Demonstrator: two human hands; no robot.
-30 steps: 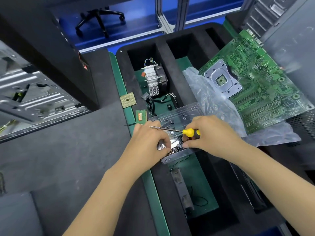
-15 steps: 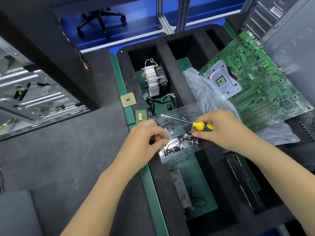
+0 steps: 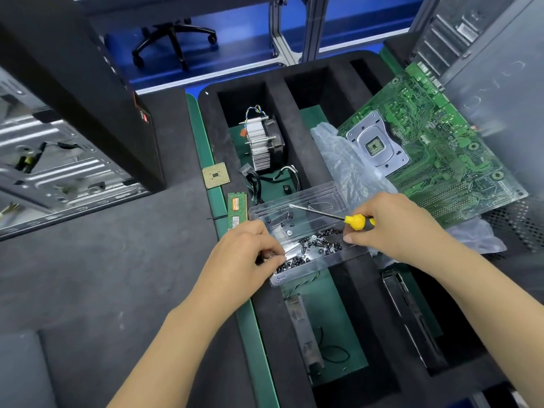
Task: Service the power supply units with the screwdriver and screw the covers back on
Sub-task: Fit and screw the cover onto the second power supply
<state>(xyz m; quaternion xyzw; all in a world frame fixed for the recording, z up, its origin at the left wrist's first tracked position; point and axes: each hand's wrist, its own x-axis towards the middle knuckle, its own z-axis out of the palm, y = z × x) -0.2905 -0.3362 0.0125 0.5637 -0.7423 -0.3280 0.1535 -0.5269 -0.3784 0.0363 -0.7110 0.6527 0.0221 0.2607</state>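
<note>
The screwdriver [image 3: 332, 214] lies across a clear plastic tray [image 3: 321, 198] of screws [image 3: 312, 247], its yellow handle gripped in the right hand [image 3: 394, 228]. The left hand [image 3: 244, 254] pinches something small at the tray's near left edge; I cannot tell what. The tray sits on a black foam organizer [image 3: 294, 142], beside a green circuit board [image 3: 435, 148].

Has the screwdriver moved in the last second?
Yes. The screwdriver has shifted right, toward the motherboard; its tip, earlier near the left hand, now lies over the middle of the screw tray.

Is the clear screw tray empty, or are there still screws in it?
Not empty. The tray holds a heap of dark screws at its near end, between both hands; its far end has only a few loose ones.
</note>
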